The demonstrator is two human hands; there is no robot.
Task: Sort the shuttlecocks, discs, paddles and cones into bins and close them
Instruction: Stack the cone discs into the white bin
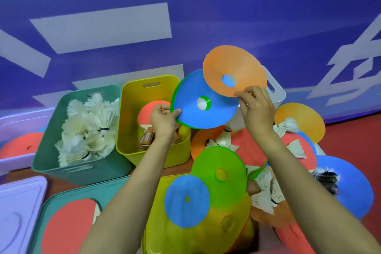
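Observation:
My left hand [164, 118] pinches the edge of a blue disc [198, 107] that has a green disc behind it, held above the yellow bin [132, 97]. In my right hand [255, 105] I pinch the lower edge of an orange disc [237, 64], raised in front of the white bin [276, 90]. The yellow bin holds red paddles [146, 111]. White shuttlecocks [88, 128] fill the teal bin [53, 150]. On the right lies a pile of discs, red paddles and shuttlecocks [266, 189], with a green disc [220, 175] and a blue disc [186, 200] in front.
A yellow lid [206, 235] lies under the near discs. A teal lid [68, 198] carries a red paddle [68, 227]. A lilac lid [18, 208] sits at the near left, and a lilac bin [18, 123] at the far left holds a red paddle. A blue wall stands behind.

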